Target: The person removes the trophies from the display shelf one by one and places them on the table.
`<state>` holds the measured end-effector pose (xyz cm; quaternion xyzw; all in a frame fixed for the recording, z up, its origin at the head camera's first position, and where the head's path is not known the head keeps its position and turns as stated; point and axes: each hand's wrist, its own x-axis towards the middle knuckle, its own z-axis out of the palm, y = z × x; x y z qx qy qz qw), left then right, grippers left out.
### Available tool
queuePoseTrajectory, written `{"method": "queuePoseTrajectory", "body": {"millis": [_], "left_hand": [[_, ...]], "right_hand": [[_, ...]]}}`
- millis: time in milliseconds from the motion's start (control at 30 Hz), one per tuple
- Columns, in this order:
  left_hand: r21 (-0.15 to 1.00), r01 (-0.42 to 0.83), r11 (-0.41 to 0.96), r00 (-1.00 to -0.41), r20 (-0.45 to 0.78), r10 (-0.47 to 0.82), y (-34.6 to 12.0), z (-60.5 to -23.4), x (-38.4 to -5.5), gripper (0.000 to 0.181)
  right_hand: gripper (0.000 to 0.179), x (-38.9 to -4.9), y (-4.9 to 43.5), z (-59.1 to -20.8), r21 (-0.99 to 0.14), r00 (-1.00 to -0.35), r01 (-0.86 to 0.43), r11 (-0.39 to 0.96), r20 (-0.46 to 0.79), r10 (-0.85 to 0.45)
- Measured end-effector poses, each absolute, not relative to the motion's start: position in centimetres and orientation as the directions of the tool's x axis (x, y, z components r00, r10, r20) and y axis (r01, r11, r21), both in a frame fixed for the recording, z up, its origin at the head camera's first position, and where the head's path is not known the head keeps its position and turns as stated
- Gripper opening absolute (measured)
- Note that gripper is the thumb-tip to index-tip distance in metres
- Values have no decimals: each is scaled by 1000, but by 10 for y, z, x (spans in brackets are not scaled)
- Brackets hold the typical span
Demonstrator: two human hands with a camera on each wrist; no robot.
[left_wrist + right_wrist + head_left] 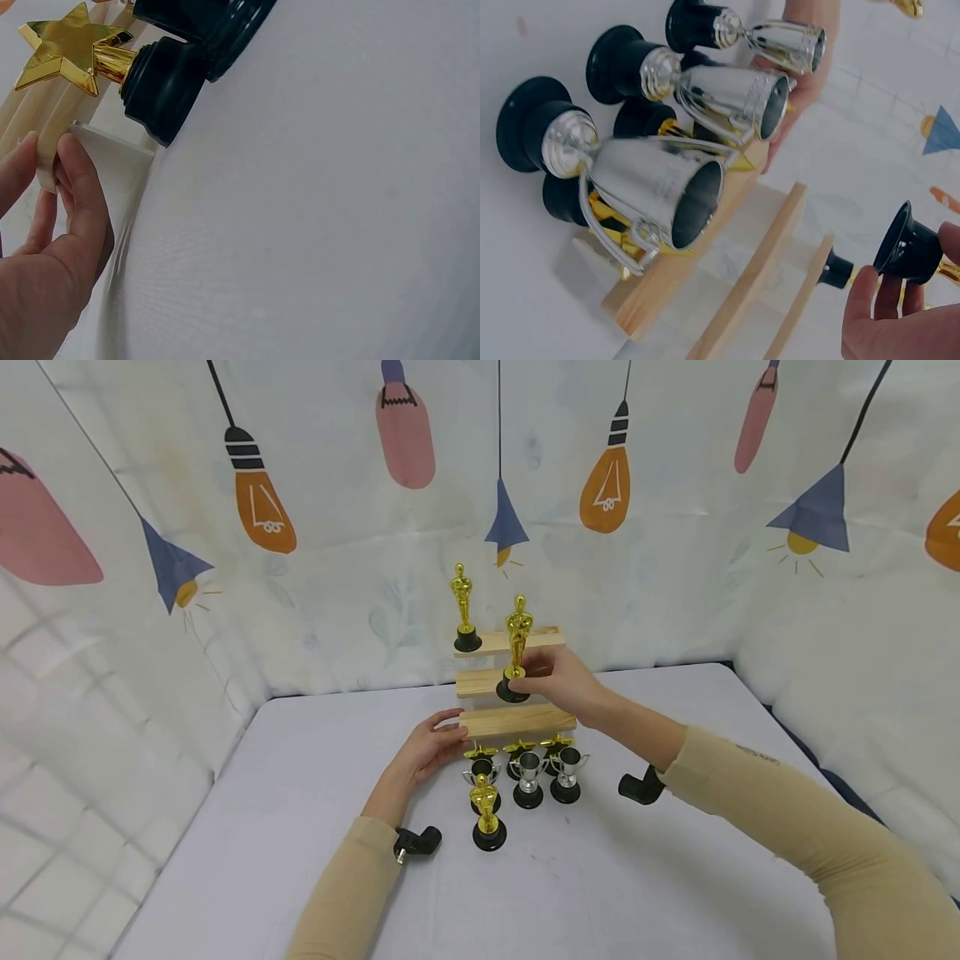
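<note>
My right hand [566, 683] grips a gold figurine trophy [518, 631] by its black base, upright, in front of the middle board of a three-step wooden shelf [517, 721]. The right wrist view has the fingers curled around that base [919, 247]. At the shelf's left end my left hand [429, 748] pinches the lowest board between thumb and fingers, as the left wrist view shows. A second figurine trophy [462, 602] stands at the left of the top board. Just beside the left fingers is a gold star trophy [64, 49].
In front of the shelf stand several silver cup trophies [528, 772], with star trophies [557, 743] close behind them. Another gold figurine trophy [486, 806] stands nearest me on the white table [645, 868]. A patterned cloth [337, 610] hangs behind the table.
</note>
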<state>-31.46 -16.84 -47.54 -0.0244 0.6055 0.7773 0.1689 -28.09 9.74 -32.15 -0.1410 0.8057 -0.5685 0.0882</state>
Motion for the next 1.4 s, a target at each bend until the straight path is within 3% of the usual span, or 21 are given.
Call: {"method": "queuePoseTrajectory", "body": {"millis": [900,1400], "left_hand": [[937,-288,-200,-945,-245,214,-167,-475,-317,58],[939,-284,-196,-946,-241,218,-168,-478,-317,59]], "right_hand": [[32,-225,120,-348,-941,-913,-151,302,15,-409],[35,-196,122,-367,-948,-907,-154,279,24,-420]]}}
